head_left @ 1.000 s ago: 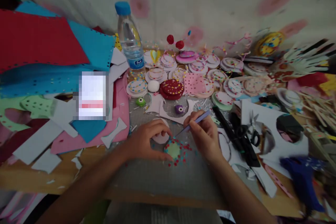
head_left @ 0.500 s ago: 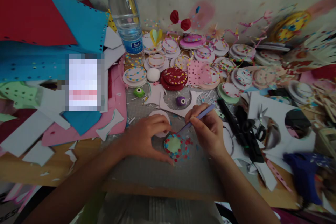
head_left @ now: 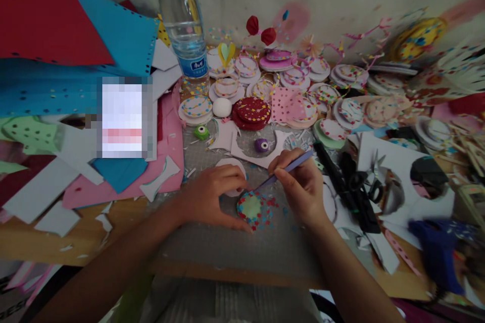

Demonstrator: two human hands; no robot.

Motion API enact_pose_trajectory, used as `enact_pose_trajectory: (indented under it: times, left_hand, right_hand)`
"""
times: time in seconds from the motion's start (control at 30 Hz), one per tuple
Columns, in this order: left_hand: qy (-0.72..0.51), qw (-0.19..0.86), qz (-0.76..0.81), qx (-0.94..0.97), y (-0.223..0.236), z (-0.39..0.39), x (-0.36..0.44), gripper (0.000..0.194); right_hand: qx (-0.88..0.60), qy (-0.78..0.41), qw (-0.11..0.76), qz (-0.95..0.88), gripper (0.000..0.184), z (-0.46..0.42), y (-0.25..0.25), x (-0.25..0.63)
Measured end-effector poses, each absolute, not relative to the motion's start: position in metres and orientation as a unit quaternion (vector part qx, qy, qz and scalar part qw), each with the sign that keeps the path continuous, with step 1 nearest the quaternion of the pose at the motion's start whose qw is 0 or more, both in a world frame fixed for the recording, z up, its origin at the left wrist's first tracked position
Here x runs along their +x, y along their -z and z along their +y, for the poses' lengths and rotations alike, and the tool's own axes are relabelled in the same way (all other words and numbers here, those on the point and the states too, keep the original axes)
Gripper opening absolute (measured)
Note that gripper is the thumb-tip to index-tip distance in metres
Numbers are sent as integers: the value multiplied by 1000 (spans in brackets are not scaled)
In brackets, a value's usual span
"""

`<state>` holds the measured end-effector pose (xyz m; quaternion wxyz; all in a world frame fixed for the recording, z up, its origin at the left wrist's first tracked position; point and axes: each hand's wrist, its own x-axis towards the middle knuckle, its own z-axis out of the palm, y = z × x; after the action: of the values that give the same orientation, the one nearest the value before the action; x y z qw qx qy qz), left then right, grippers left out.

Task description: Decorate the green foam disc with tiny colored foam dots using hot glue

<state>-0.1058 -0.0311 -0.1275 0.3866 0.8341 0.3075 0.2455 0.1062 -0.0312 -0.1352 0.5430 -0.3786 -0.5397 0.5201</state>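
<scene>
Fingers of the right hand (head_left: 297, 184) are pinching a slim purple tool (head_left: 299, 161) shut between them like a pen, presumably so that its narrow tip is reaching the work without the hand covering it. Thumb and forefinger of the left hand (head_left: 212, 194) are standing well apart, gripping nothing visible but bracketing a pale green disc (head_left: 250, 207), probably for steadying it; whether they are touching it is hard to tell. That disc, rimmed with red and blue stars (head_left: 254, 222), is lying on the grey mat (head_left: 235, 255) between the hands. Loose stars (head_left: 271, 202) are lying just to its right, perhaps for easy reach. What the tip is meeting is too small to make out. Farther away, the left hand is partly hiding a white disc (head_left: 232, 167), while coarse pixels are masking a bright rectangle (head_left: 122, 111) on the left.
</scene>
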Motion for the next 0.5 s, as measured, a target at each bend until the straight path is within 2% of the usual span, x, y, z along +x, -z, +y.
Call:
enact_pose_trajectory:
  times: [0.5]
  left_hand:
    - [-245, 383, 304, 837, 129, -31, -106, 54]
  right_hand:
    - [-385, -514, 536, -548, 8, -32, 132, 105]
